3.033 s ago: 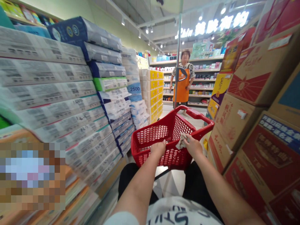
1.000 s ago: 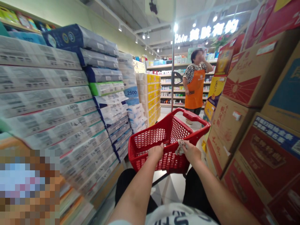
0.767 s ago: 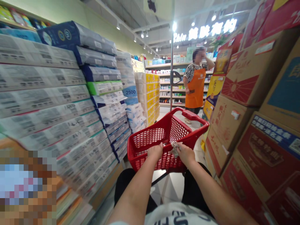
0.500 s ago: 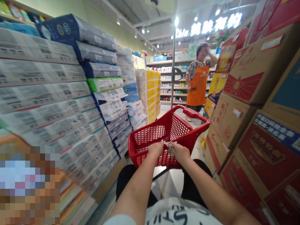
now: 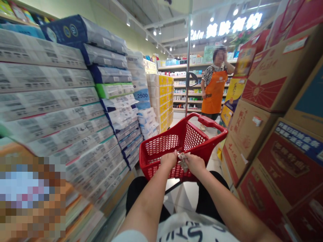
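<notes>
Red cart (image 5: 207,148) | standing in aisle (image 5: 180,198) | left hand (image 5: 168,159): grasping cart's near rim | right hand (image 5: 195,164): pinching crumpled cloth (image 5: 183,162) alongside | risk: cloth may snag in perforations; cart may roll if left grip slackens.

Bright overhead light from ceiling spotlights (image 5: 154,32), white glare at the sign (image 5: 223,27), stretched edges.

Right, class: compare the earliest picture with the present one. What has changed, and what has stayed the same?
The right hand, holding the crumpled cloth, has slid left along the red cart's near side, close to the left hand. The person in the orange apron has shifted right and raised an arm. Unchanged: the left hand at the cart's near rim, and the cloth in the right hand.
</notes>
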Action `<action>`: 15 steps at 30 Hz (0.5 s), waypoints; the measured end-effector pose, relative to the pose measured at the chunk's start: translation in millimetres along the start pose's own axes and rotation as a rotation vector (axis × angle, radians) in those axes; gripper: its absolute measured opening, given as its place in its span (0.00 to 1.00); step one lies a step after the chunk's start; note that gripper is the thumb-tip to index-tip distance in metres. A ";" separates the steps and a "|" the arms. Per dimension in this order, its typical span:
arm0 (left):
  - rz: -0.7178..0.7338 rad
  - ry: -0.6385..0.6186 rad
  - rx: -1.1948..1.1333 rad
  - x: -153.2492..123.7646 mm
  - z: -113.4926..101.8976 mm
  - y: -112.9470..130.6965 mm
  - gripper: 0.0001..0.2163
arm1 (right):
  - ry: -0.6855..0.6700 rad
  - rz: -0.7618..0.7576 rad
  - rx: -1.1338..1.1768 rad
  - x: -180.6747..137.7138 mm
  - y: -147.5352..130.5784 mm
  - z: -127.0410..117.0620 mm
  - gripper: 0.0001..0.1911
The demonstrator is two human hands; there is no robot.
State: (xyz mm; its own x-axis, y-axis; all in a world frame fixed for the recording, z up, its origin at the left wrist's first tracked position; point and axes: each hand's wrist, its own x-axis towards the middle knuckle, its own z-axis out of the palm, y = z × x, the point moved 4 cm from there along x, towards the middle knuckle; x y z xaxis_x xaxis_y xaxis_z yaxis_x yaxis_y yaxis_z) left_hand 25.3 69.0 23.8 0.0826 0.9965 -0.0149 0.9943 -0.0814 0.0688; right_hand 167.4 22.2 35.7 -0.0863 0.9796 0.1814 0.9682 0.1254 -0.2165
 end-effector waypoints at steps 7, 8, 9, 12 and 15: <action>0.014 -0.019 -0.018 -0.1 0.6 -1.4 0.25 | 0.121 -0.052 0.036 3.4 -5.7 -4.5 0.21; -0.007 -0.011 -0.024 -0.2 0.5 -1.9 0.27 | 0.110 -0.058 0.030 4.3 -4.7 -3.1 0.21; -0.026 -0.001 -0.031 -0.3 0.3 -2.3 0.29 | 0.102 -0.063 0.026 5.3 -3.0 -2.3 0.21; -0.038 -0.001 -0.046 0.2 1.0 -1.6 0.32 | 0.096 -0.032 0.018 9.5 5.7 -4.9 0.20; -0.044 -0.009 -0.042 1.0 1.6 -1.1 0.32 | 0.080 0.066 0.017 13.4 11.7 -9.3 0.17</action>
State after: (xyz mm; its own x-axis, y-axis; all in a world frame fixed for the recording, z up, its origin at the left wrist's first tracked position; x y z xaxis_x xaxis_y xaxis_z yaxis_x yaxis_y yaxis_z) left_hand 24.4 70.1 22.2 0.0395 0.9988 -0.0276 0.9933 -0.0363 0.1093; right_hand 179.7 35.3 44.6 -0.0031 0.9703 0.2420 0.9670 0.0645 -0.2464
